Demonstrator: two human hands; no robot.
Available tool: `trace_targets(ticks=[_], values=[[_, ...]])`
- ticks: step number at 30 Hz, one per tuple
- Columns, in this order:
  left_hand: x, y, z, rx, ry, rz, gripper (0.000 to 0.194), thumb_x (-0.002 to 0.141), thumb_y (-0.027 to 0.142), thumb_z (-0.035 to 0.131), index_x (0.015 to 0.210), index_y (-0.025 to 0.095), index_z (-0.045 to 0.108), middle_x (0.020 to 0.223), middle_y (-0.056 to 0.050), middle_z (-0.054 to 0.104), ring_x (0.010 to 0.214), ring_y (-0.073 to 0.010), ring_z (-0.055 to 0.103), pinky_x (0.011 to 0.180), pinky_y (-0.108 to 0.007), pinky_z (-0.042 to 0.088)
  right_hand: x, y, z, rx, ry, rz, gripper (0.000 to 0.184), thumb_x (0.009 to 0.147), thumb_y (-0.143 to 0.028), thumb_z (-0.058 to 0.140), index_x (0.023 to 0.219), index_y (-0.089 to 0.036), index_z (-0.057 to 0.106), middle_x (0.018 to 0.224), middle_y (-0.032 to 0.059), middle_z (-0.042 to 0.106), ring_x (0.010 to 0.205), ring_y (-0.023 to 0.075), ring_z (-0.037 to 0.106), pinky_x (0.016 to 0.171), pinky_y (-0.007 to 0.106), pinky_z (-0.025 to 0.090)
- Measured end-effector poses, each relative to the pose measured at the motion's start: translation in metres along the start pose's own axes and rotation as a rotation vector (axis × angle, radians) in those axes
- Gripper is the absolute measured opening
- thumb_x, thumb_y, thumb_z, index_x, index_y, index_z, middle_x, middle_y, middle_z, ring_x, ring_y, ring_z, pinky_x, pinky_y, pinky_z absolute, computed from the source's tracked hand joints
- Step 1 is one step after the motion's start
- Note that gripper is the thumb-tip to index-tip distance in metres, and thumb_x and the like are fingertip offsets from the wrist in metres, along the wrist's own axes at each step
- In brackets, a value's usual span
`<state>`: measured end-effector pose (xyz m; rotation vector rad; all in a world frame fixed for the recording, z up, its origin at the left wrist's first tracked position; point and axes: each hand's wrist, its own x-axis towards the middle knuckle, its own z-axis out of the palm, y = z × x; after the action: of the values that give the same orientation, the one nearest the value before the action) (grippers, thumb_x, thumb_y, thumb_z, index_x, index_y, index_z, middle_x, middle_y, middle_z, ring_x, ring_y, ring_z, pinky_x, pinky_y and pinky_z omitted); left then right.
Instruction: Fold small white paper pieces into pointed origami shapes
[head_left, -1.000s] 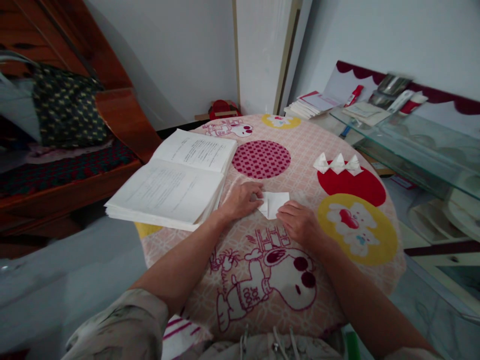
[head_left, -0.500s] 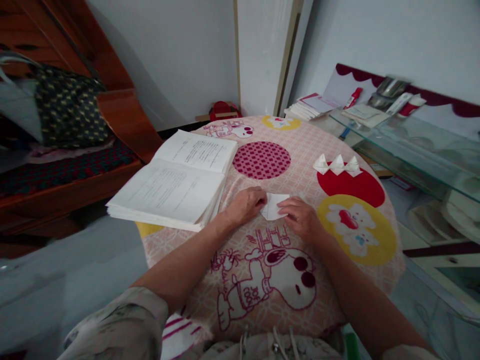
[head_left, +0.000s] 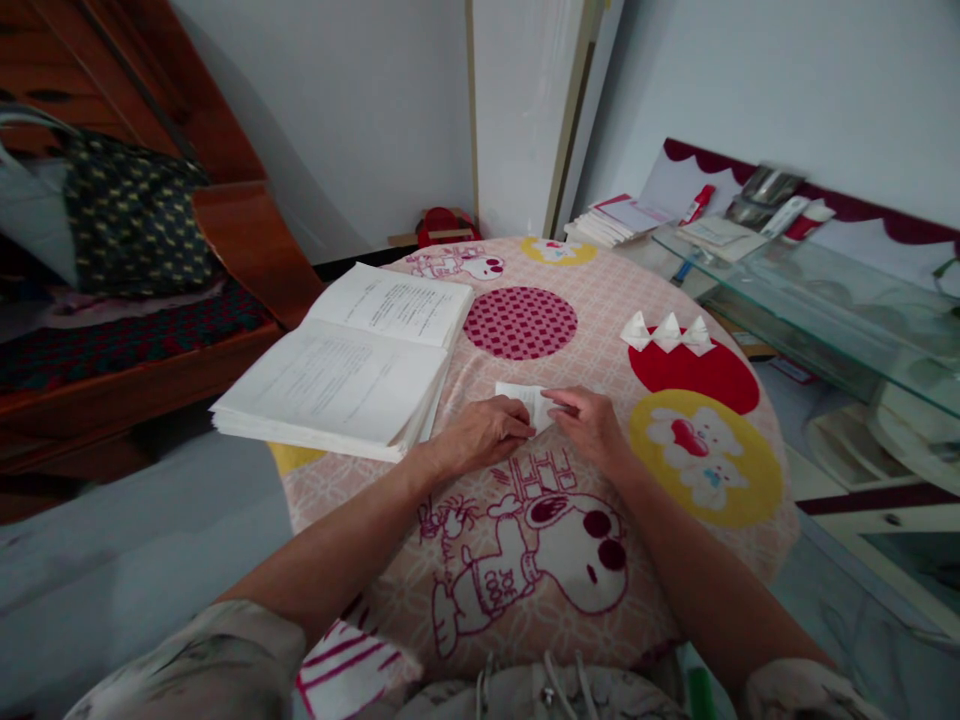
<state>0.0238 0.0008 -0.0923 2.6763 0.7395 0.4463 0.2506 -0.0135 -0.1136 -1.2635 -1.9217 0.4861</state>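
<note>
A small folded white paper (head_left: 525, 399) lies on a round table with a pink cartoon-dog cloth (head_left: 517, 560). My left hand (head_left: 484, 433) rests on the paper's near left edge, fingers curled and pressing it down. My right hand (head_left: 589, 425) comes in from the right, its fingers pinched on the paper's right side. Both hands hide most of the paper. Three folded white paper pieces (head_left: 667, 333) sit in a row on the red circle at the far right of the table.
A thick open book (head_left: 349, 365) lies on the table's left side. A glass shelf (head_left: 825, 300) with papers, tubes and a metal container stands to the right. A wooden bench (head_left: 142, 330) with a dark patterned bag (head_left: 131, 215) stands on the left.
Both hands have closed in over the paper. It now looks smaller and more folded, and my right hand has shifted left onto it.
</note>
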Motion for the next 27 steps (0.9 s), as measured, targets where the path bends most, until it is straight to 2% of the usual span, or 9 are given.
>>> trace_targets(ticks=[4, 7, 10, 12, 16, 22, 27], values=[[0.000, -0.002, 0.001, -0.030, 0.005, 0.028, 0.025, 0.093, 0.016, 0.055, 0.102, 0.021, 0.079, 0.109, -0.008, 0.075, 0.099, -0.0204, 0.069, 0.088, -0.032, 0.054, 0.004, -0.002, 0.002, -0.007, -0.006, 0.054, 0.033, 0.079, -0.009, 0.063, 0.105, -0.020, 0.079, 0.105, 0.0096, 0.079, 0.094, 0.0236, 0.073, 0.086, 0.039, 0.059], [-0.001, -0.005, 0.001, -0.100, 0.032, 0.032, 0.025, 0.093, 0.016, 0.056, 0.101, 0.021, 0.078, 0.113, -0.008, 0.075, 0.104, -0.0213, 0.070, 0.092, -0.033, 0.054, 0.009, -0.005, 0.003, 0.002, -0.027, 0.111, 0.033, 0.076, -0.008, 0.064, 0.104, -0.017, 0.079, 0.099, 0.0098, 0.079, 0.085, 0.0223, 0.073, 0.080, 0.036, 0.059], [-0.001, -0.005, 0.000, -0.150, 0.032, 0.013, 0.024, 0.092, 0.015, 0.055, 0.100, 0.019, 0.077, 0.107, -0.008, 0.077, 0.102, -0.0207, 0.070, 0.093, -0.033, 0.054, 0.014, -0.007, 0.004, 0.004, -0.035, 0.143, 0.033, 0.076, -0.009, 0.064, 0.104, -0.017, 0.078, 0.090, 0.0078, 0.078, 0.076, 0.0199, 0.071, 0.074, 0.034, 0.058], [-0.001, -0.003, -0.001, -0.134, 0.035, -0.022, 0.024, 0.092, 0.017, 0.056, 0.107, 0.018, 0.075, 0.106, -0.008, 0.076, 0.101, -0.0214, 0.070, 0.094, -0.035, 0.053, 0.015, -0.008, 0.006, 0.005, -0.028, 0.145, 0.031, 0.075, -0.010, 0.063, 0.103, -0.017, 0.078, 0.086, 0.0065, 0.077, 0.073, 0.0188, 0.069, 0.073, 0.033, 0.057], [-0.002, 0.001, -0.004, -0.090, 0.010, -0.028, 0.031, 0.093, 0.024, 0.058, 0.122, 0.020, 0.069, 0.111, -0.009, 0.073, 0.103, -0.0230, 0.068, 0.093, -0.037, 0.053, 0.016, -0.009, 0.011, 0.032, 0.028, 0.146, 0.028, 0.075, -0.011, 0.063, 0.097, -0.019, 0.078, 0.082, 0.0046, 0.076, 0.072, 0.0182, 0.069, 0.073, 0.032, 0.056], [-0.002, 0.003, -0.008, -0.078, -0.034, 0.009, 0.032, 0.095, 0.026, 0.056, 0.124, 0.021, 0.070, 0.112, -0.009, 0.071, 0.102, -0.0221, 0.066, 0.091, -0.034, 0.051, 0.015, -0.009, 0.019, 0.075, 0.092, 0.220, 0.024, 0.074, -0.013, 0.063, 0.093, -0.019, 0.077, 0.081, 0.0051, 0.076, 0.073, 0.0198, 0.069, 0.070, 0.033, 0.056], [-0.002, 0.004, -0.009, -0.052, -0.061, 0.013, 0.031, 0.095, 0.027, 0.057, 0.122, 0.023, 0.071, 0.109, -0.008, 0.070, 0.099, -0.0211, 0.065, 0.090, -0.033, 0.051, 0.015, -0.009, 0.023, 0.097, 0.134, 0.212, 0.021, 0.074, -0.014, 0.062, 0.089, -0.020, 0.075, 0.085, 0.0048, 0.077, 0.076, 0.0204, 0.070, 0.073, 0.034, 0.057]])
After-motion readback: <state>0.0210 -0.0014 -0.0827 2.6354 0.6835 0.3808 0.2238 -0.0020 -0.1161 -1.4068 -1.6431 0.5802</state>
